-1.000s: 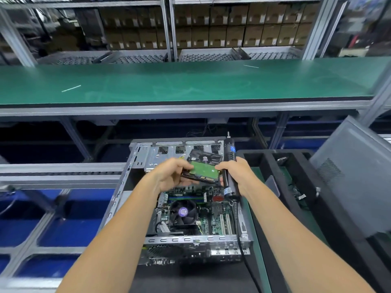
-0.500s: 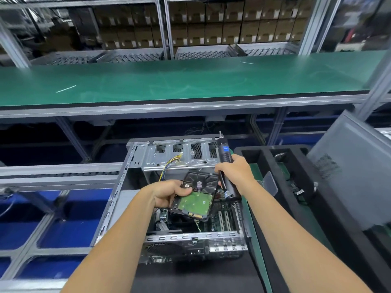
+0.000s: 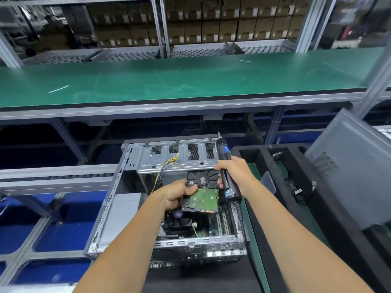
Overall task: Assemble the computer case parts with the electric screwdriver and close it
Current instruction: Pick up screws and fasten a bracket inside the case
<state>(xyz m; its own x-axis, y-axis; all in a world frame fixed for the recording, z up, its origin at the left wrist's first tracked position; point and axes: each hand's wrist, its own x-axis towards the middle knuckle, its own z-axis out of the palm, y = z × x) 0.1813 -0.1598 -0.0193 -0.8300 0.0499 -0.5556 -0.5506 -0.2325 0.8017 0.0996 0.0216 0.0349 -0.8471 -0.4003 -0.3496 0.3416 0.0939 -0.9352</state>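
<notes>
Hard drive in hand over an open case, the drive not yet seated and the panel off.

The computer case (image 3: 169, 208) lies open on the dark surface (image 3: 201, 280), bare stamped steel with its motherboard and black fan exposed. The left hand (image 3: 176, 194) grips the hard drive (image 3: 202, 193) by its left edge, green circuit board up, above the case middle. The right hand (image 3: 234, 175) wraps the black electric screwdriver (image 3: 227, 172), bit pointing far. The grey side panel (image 3: 355, 172) leans at the right, so seating the drive, screwing and closing appear left to do.
</notes>
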